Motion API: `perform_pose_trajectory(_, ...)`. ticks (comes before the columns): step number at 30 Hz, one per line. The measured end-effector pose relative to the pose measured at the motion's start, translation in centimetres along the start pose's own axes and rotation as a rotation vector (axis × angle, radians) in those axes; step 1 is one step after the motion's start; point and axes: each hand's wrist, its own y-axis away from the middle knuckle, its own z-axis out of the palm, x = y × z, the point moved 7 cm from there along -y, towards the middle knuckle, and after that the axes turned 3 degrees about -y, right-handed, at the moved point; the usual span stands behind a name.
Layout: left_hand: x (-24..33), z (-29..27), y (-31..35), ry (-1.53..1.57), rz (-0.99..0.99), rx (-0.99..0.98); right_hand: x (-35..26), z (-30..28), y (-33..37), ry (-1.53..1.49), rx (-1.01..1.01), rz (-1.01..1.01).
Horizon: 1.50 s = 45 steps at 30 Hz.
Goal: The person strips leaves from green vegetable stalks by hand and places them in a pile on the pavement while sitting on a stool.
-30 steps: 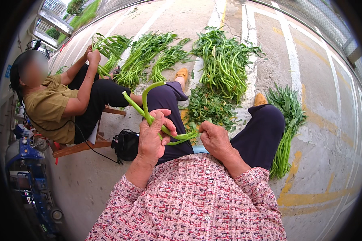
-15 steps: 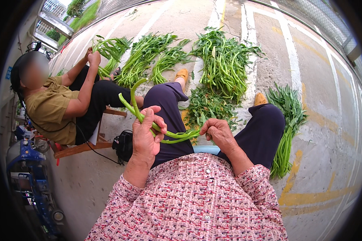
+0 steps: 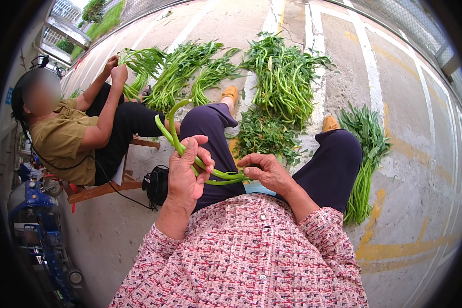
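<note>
Between my knees, a few long green water spinach stems (image 3: pixel 172 131) are gripped in my left hand (image 3: pixel 186 172), its fingers closed round them. Their upper ends curve up beyond the thumb, and the lower parts run across toward the right. At that right end my right hand (image 3: pixel 273 177) is closed, thumb and fingers bent together on the stem tips. Its fingertips partly hide what they pinch. Below the hands lies a low heap of loose leaves (image 3: pixel 268 136) on the ground between my feet.
A large water spinach pile (image 3: pixel 285 82) lies ahead, with another bundle (image 3: pixel 363 164) beside my right leg. More bunches (image 3: pixel 182 72) lie front left. A co-worker (image 3: pixel 66 136) sits at left on a wooden chair (image 3: pixel 108 191), holding greens. A black bag (image 3: pixel 156 186) stands near my left knee.
My right hand has moved left along the stems, closer to my left hand, and its fingers have turned toward the stem ends. My left hand keeps its hold nearly unmoved.
</note>
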Motion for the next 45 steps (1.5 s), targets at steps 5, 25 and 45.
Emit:
perform_pose_trajectory(5, -0.2, 0.3, 0.0, 0.0, -0.014, -0.016, -0.2, 1.3, -0.1, 0.105, -0.049, -0.054)
perform_pose_trajectory(25, 0.0, -0.4, -0.2, -0.026, 0.031, 0.08, 2.4, -3.1, 0.0, 0.203, 0.422, -0.051)
perform_pose_trajectory(45, -2.1, -0.8, -0.3, 0.06, -0.063, 0.091, -0.4, 1.2, 0.1, -0.082, 0.072, -0.057)
